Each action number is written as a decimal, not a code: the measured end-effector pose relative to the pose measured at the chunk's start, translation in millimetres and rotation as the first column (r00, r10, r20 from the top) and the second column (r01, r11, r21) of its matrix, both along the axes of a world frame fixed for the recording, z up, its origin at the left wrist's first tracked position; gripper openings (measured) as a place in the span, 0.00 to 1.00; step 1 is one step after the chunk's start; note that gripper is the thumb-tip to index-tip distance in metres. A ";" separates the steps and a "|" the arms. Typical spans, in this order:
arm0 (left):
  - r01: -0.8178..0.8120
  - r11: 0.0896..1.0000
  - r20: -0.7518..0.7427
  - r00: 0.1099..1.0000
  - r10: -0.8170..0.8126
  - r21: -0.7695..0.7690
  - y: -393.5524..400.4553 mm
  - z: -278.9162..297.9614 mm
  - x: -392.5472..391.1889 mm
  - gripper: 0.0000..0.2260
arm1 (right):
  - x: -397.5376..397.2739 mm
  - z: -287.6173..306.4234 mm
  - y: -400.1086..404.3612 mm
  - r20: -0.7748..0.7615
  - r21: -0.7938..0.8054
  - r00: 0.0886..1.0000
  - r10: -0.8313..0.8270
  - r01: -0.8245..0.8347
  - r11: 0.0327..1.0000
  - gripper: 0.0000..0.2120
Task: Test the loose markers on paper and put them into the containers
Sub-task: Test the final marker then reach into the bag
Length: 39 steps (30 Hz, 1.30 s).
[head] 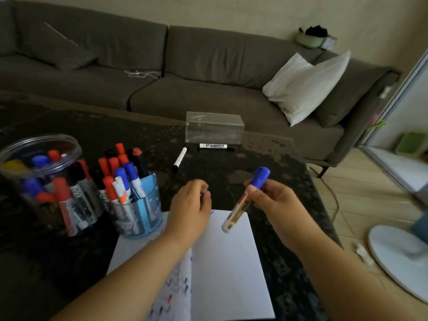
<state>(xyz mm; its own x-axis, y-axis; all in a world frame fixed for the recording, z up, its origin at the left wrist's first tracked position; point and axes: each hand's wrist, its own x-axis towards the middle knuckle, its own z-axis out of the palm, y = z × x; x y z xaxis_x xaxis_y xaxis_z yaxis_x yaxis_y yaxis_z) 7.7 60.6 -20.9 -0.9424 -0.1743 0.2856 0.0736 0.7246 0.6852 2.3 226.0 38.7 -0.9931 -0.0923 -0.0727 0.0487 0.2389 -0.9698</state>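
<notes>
My right hand (275, 200) grips a capped blue marker (246, 199), tilted with its blue cap up, above the white paper (222, 262). My left hand (191, 205) hovers over the paper's top left with fingers loosely curled, holding nothing. Coloured test marks cover the paper's left part. Two loose markers lie farther back on the dark table: one black-capped marker (180, 159) and another marker (214, 146) in front of a clear box (214, 127). A clear round jar (46, 181) and a blue-trimmed cup (136, 205) at the left hold several red, blue and black markers.
The dark speckled table (231, 172) stands before a grey sofa (162, 72) with a white pillow (305, 86). A white fan base (398, 258) and a cable lie on the tiled floor at the right.
</notes>
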 end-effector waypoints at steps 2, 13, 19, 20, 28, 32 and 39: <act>0.064 0.978 0.085 0.993 -0.083 0.199 9.8 19.5 23.2 0.07 | 25.2 -3.0 -1.2 0.069 -0.126 0.997 0.040 -0.031 0.992 0.07; 0.069 0.085 -0.003 0.792 -0.611 0.994 12.5 36.2 104.2 0.16 | 109.2 -5.5 -21.5 0.362 -0.866 0.700 0.616 0.007 0.501 0.20; -0.009 0.014 0.015 0.857 -0.515 1.000 15.2 45.5 122.9 0.11 | 130.7 -5.4 -22.3 0.375 -0.873 0.684 0.626 0.032 0.488 0.20; -0.003 0.044 0.025 0.856 -0.517 0.999 15.3 47.9 124.7 0.11 | 133.7 -4.0 -23.1 0.394 -0.839 0.709 0.584 0.019 0.544 0.19; -0.115 0.408 0.257 0.915 -0.312 0.906 24.0 43.2 127.5 0.10 | 141.9 -11.8 -33.2 0.133 0.208 0.977 0.166 -0.191 0.959 0.13; -0.240 0.445 0.332 0.932 -0.141 0.863 35.8 40.5 126.9 0.11 | 141.0 -15.8 -33.4 -0.113 0.675 0.973 0.202 -0.074 0.734 0.19; -0.439 0.488 0.506 0.863 -0.006 0.754 47.1 32.8 110.9 0.10 | 135.4 -13.1 -34.2 -0.126 0.932 0.916 0.380 -0.021 0.361 0.23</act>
<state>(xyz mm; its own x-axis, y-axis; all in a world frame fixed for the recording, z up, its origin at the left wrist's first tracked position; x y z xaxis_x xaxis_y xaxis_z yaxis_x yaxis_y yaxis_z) 118.6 107.8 11.9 -0.8082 -0.3289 -0.4886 -0.4266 -0.2450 0.8706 137.6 191.8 25.7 -0.9369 -0.3492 0.0146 -0.3486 0.9306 -0.1117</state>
